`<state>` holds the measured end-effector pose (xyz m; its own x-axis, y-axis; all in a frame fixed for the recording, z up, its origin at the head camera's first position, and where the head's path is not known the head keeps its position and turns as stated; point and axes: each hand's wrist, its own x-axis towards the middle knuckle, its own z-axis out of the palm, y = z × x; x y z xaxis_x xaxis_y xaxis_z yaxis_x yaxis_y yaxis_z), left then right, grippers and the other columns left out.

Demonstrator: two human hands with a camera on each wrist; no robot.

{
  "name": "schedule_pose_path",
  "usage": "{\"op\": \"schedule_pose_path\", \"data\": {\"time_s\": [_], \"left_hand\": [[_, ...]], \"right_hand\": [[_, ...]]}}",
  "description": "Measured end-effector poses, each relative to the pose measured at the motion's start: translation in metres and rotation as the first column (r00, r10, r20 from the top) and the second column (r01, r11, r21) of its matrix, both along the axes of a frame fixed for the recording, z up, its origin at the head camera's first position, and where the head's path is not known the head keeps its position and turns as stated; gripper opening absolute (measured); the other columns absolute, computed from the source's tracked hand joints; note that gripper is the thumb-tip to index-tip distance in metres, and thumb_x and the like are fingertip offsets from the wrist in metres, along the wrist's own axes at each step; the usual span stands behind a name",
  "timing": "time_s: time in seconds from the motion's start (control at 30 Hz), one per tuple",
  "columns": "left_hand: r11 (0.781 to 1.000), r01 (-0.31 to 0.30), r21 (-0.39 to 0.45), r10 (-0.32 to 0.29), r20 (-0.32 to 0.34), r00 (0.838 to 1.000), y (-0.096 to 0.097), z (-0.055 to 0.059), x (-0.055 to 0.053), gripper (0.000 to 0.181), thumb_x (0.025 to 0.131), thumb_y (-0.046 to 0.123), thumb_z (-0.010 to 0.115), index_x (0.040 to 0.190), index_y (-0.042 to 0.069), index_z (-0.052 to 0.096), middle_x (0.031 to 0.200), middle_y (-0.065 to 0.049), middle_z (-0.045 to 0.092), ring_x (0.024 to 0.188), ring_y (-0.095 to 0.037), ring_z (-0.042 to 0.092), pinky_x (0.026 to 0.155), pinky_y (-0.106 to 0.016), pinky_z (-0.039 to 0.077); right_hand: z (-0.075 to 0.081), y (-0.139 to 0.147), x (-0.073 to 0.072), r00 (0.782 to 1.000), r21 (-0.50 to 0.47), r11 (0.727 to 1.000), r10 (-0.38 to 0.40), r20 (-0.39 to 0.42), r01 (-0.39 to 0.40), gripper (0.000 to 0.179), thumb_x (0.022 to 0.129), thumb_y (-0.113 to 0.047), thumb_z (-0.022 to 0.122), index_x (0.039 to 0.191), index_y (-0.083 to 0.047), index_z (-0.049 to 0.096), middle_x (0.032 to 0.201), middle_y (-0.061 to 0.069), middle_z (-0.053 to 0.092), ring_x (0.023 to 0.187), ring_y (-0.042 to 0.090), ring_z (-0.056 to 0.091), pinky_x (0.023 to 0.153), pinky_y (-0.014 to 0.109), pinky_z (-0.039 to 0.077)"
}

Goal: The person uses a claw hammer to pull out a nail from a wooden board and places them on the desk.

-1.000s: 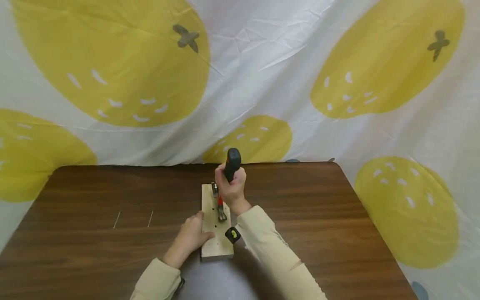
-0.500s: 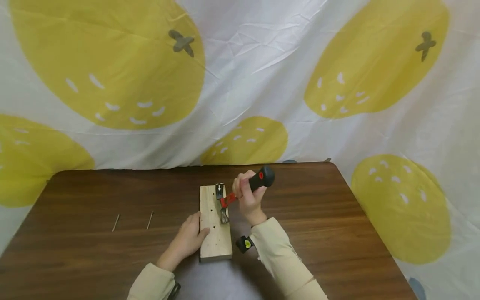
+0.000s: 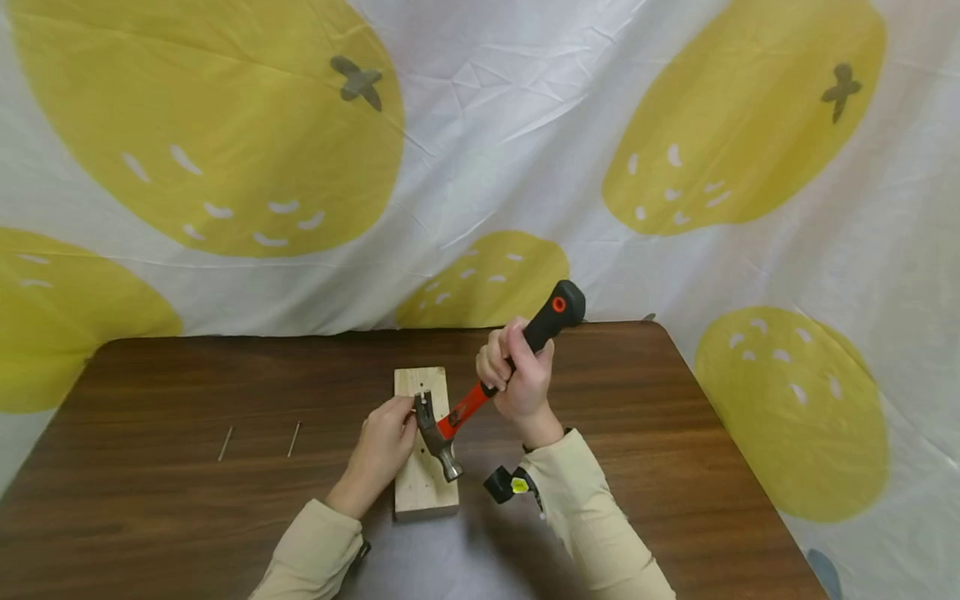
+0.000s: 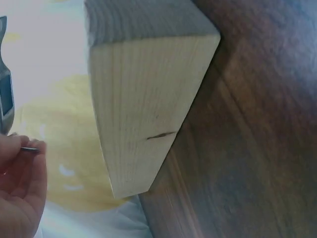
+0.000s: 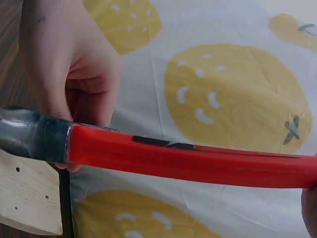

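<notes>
My right hand (image 3: 519,375) grips the black handle of a claw hammer (image 3: 467,410), whose red shaft slants down to the left. The hammer's metal head hangs over a pale wooden block (image 3: 426,498), claw toward the back. With thumb and fingers, my left hand (image 3: 382,446) pinches a thin metal nail (image 4: 29,149), only partly visible, close beside the claw. Small dark holes dot the block's top, seen too in the right wrist view on the block (image 5: 30,193). The hammer hides part of the left fingertips.
Two loose nails, a left one (image 3: 226,443) and a right one (image 3: 295,439), lie on the brown wooden table (image 3: 637,417) left of the block. A fruit-patterned curtain (image 3: 480,167) hangs behind the table. A black device is strapped to each wrist.
The hammer has swung right and lifted off the block, its handle now tilting to the upper right. My left hand has left the block's edge and moved up to the claw, pinching a nail.
</notes>
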<state>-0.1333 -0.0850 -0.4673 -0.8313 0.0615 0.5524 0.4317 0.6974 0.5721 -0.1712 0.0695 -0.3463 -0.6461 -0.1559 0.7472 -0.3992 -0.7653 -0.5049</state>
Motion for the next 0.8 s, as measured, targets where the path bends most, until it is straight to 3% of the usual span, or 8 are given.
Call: {"op": "schedule_pose_path", "data": {"time_s": [0.17, 0.23, 0.33, 0.4, 0.47, 0.57, 0.67, 0.8], "left_hand": [[0.995, -0.061, 0.084, 0.067, -0.082, 0.994, -0.012, 0.01, -0.008, 0.005, 0.076, -0.006, 0.066, 0.081, -0.005, 0.067, 0.076, -0.013, 0.065, 0.069, -0.024, 0.063, 0.061, -0.034, 0.052], [0.986, -0.13, 0.109, 0.134, -0.035, 0.99, -0.024, 0.017, -0.012, 0.009, 0.079, -0.001, 0.066, 0.086, -0.006, 0.068, 0.078, -0.016, 0.064, 0.071, -0.028, 0.063, 0.063, -0.039, 0.051], [0.972, -0.228, 0.047, 0.22, 0.139, 0.965, -0.045, 0.02, -0.015, 0.014, 0.082, 0.004, 0.065, 0.09, -0.006, 0.068, 0.081, -0.019, 0.063, 0.076, -0.033, 0.062, 0.066, -0.045, 0.049], [0.967, -0.252, -0.039, 0.253, 0.291, 0.923, -0.058, 0.015, -0.014, 0.017, 0.083, 0.008, 0.063, 0.094, -0.005, 0.067, 0.082, -0.017, 0.064, 0.077, -0.033, 0.062, 0.066, -0.047, 0.048], [0.963, -0.247, -0.107, 0.269, 0.427, 0.864, -0.068, 0.007, -0.013, 0.02, 0.083, 0.01, 0.062, 0.096, -0.004, 0.066, 0.082, -0.015, 0.067, 0.079, -0.032, 0.063, 0.069, -0.049, 0.048], [0.958, -0.245, -0.15, 0.286, 0.554, 0.781, -0.078, -0.006, -0.012, 0.018, 0.081, 0.012, 0.063, 0.091, -0.003, 0.064, 0.079, -0.011, 0.068, 0.078, -0.031, 0.063, 0.072, -0.05, 0.046], [0.954, -0.256, -0.156, 0.297, 0.614, 0.732, -0.083, -0.015, -0.012, 0.013, 0.077, 0.011, 0.067, 0.08, -0.001, 0.062, 0.075, -0.012, 0.067, 0.076, -0.034, 0.062, 0.07, -0.049, 0.046], [0.945, -0.295, -0.139, 0.311, 0.661, 0.683, -0.083, -0.022, -0.014, 0.014, 0.072, 0.012, 0.072, 0.074, 0.002, 0.063, 0.075, -0.013, 0.064, 0.075, -0.038, 0.06, 0.056, -0.047, 0.047]], "right_hand": [[-0.002, 0.002, 0.001, 0.997, 0.047, 0.996, 0.078, 0.017, -0.079, 0.037, 0.095, -0.022, 0.043, 0.064, -0.006, 0.034, 0.044, 0.001, 0.022, 0.031, 0.009, 0.018, 0.03, 0.022, 0.018], [-0.005, 0.007, 0.001, 0.993, 0.078, 0.99, 0.112, 0.039, -0.114, 0.036, 0.095, -0.021, 0.044, 0.064, -0.007, 0.035, 0.044, 0.001, 0.022, 0.031, 0.009, 0.018, 0.029, 0.022, 0.018], [-0.011, 0.017, 0.002, 0.989, 0.115, 0.983, 0.14, 0.053, -0.145, 0.035, 0.095, -0.019, 0.044, 0.065, -0.006, 0.035, 0.045, 0.001, 0.022, 0.032, 0.009, 0.017, 0.029, 0.022, 0.017], [-0.014, 0.025, 0.002, 0.988, 0.134, 0.979, 0.147, 0.055, -0.153, 0.035, 0.096, -0.018, 0.043, 0.065, -0.005, 0.034, 0.045, 0.001, 0.022, 0.031, 0.009, 0.017, 0.029, 0.021, 0.017], [-0.019, 0.033, 0.001, 0.987, 0.153, 0.975, 0.153, 0.05, -0.159, 0.034, 0.096, -0.016, 0.042, 0.065, -0.004, 0.033, 0.045, 0.002, 0.022, 0.031, 0.01, 0.017, 0.029, 0.021, 0.018], [-0.025, 0.043, 0.001, 0.988, 0.18, 0.971, 0.149, 0.052, -0.156, 0.034, 0.096, -0.014, 0.04, 0.066, -0.003, 0.033, 0.045, 0.002, 0.022, 0.031, 0.011, 0.017, 0.028, 0.021, 0.018], [-0.028, 0.049, 0.003, 0.987, 0.186, 0.97, 0.15, 0.064, -0.159, 0.032, 0.096, -0.013, 0.039, 0.066, -0.003, 0.033, 0.045, 0.002, 0.022, 0.031, 0.011, 0.017, 0.028, 0.021, 0.018], [-0.031, 0.053, 0.004, 0.984, 0.176, 0.97, 0.157, 0.088, -0.17, 0.032, 0.096, -0.012, 0.039, 0.066, -0.003, 0.033, 0.045, 0.002, 0.021, 0.032, 0.011, 0.016, 0.028, 0.021, 0.017]]}}
